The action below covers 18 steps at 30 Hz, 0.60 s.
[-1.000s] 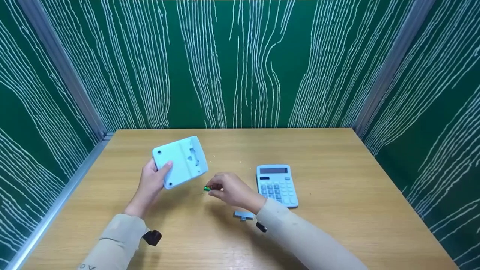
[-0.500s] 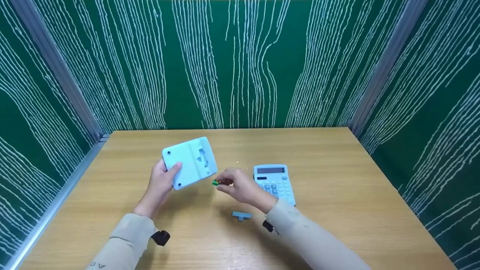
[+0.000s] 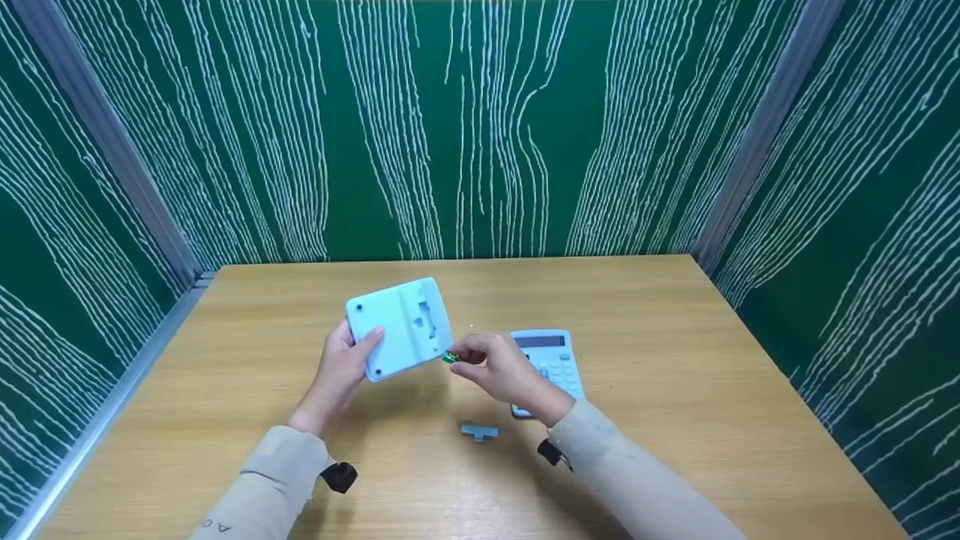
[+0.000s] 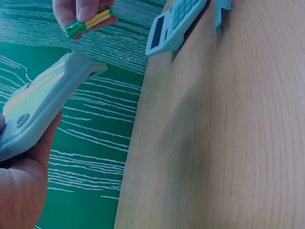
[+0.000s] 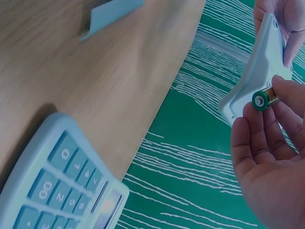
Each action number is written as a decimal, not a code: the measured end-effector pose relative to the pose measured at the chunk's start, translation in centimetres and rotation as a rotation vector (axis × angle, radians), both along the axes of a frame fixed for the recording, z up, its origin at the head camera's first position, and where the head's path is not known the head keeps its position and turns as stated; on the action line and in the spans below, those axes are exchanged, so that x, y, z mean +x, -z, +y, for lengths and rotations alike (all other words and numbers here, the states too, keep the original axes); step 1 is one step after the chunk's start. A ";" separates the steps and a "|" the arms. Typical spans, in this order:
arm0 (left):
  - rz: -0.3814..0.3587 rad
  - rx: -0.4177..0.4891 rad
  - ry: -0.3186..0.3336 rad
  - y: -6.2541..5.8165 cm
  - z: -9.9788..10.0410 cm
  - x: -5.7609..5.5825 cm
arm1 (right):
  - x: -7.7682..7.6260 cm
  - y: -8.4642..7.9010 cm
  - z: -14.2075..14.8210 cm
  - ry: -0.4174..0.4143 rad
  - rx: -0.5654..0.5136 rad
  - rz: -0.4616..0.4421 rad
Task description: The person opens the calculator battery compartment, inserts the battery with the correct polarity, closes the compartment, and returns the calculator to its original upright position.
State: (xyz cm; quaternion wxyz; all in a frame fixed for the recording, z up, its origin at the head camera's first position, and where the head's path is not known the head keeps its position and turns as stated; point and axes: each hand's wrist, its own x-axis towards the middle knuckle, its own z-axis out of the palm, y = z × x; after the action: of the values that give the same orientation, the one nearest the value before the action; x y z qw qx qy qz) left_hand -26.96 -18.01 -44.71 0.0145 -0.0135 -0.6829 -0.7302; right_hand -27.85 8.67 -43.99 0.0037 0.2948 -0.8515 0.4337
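My left hand (image 3: 343, 373) grips a light blue calculator (image 3: 396, 331), raised off the table with its back toward the head camera. Near its right end the battery compartment (image 3: 425, 319) is uncovered, with no battery visible in it. Between thumb and fingers, my right hand (image 3: 501, 369) pinches a green and gold battery (image 4: 88, 23) close to the calculator's lower right corner. In the right wrist view, one metal end of the battery (image 5: 259, 101) faces the camera. Whether battery and calculator touch is unclear.
A second light blue calculator (image 3: 564, 370) lies keys up on the wooden table (image 3: 645, 457), partly behind my right hand. A small blue battery cover (image 3: 479, 432) lies nearer to me. Green walls with white lines (image 3: 502, 127) rise around the table's back and sides.
Both hands have shifted right in the head view, carrying the calculator and the battery. The battery has come up closer to the calculator's corner. The head view has also shifted slightly.
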 end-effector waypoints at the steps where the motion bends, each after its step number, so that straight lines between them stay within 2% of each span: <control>1: 0.001 -0.001 0.002 0.1 0.2 -0.1 | 0.0 0.0 0.1 0.005 -0.005 -0.005; 12: 0.027 -0.002 0.046 0.4 2.5 -0.3 | 0.0 0.2 2.2 0.041 -0.032 -0.063; 18: 0.028 -0.002 0.056 0.5 3.2 -0.2 | 0.1 0.1 2.9 0.077 -0.047 -0.095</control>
State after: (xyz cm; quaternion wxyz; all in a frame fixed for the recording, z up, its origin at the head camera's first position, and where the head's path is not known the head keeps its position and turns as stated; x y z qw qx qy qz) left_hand -27.16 -14.83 -45.19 0.0037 -0.0429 -0.6827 -0.7294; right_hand -27.74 11.56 -44.09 -0.0131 0.2409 -0.8509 0.4667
